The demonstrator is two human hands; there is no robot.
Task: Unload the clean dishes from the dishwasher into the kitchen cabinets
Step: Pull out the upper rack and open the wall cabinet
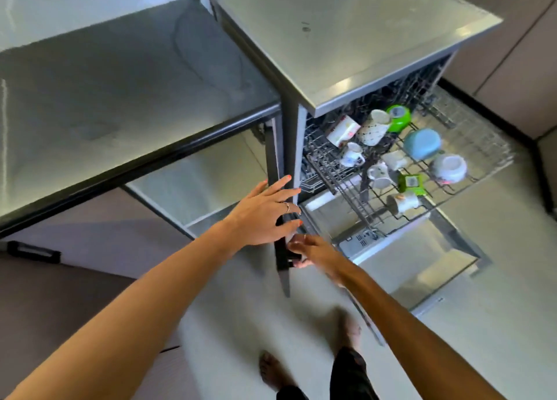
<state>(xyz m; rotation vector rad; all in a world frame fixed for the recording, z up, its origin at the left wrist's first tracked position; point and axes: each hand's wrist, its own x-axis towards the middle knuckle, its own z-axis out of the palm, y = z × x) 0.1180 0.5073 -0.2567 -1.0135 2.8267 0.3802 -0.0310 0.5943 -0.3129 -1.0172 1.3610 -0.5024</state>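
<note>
Nine or so cups still sit in the pulled-out upper rack [391, 170] of the dishwasher [346, 53] at two o'clock, none unloaded yet, while the left hand [265, 216] reaches with straight, released fingers and the right hand [313, 253] curls loosely, grasping nothing.

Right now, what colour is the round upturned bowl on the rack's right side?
Light blue bowl, seen in the head view.

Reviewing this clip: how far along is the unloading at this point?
Done: the dishwasher door is down and the upper rack is pulled out. In hand: no dish; the left hand is spread open by the dishwasher's front corner, and the right hand seems to hold a dark panel edge there. Left: all of it; mugs such as the blue one and the green one sit in the rack.
</note>
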